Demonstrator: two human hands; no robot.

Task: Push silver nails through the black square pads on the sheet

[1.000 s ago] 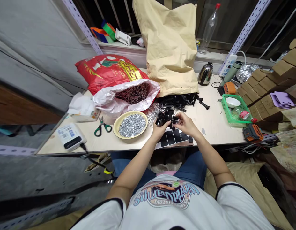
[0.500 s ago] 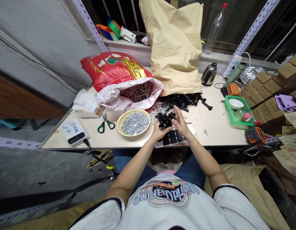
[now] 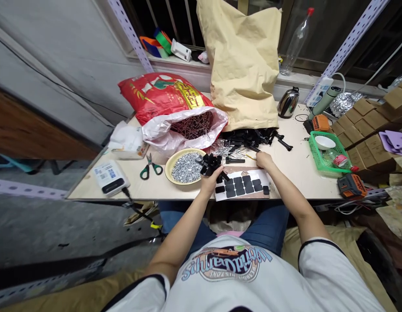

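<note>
My left hand (image 3: 210, 182) is closed around a bunch of black plastic pieces (image 3: 211, 164), held over the right rim of a cream bowl (image 3: 166, 171) of small silvery metal parts. My right hand (image 3: 264, 160) is closed at the near edge of the loose black pile, its fingertips on the end of a slim black plastic piece (image 3: 254, 148). Thin metal pins and a yellow stick (image 3: 250, 157) lie beside those fingers. Between my hands, on the table, is a white sheet with black rounded patches (image 3: 243, 185).
A red sack (image 3: 162, 93) of brownish screw-like parts and a large tan paper bag (image 3: 244, 78) stand behind. Green-handled scissors (image 3: 150, 167) and a white device (image 3: 110, 177) lie left. To the right are a green basket (image 3: 327, 162), a battery pack (image 3: 352, 185) and cardboard boxes (image 3: 366, 117).
My hands have parted. The left has carried the black bunch slightly left toward the bowl; the right has left the bunch and moved right to the loose black pieces, uncovering the patched sheet.
</note>
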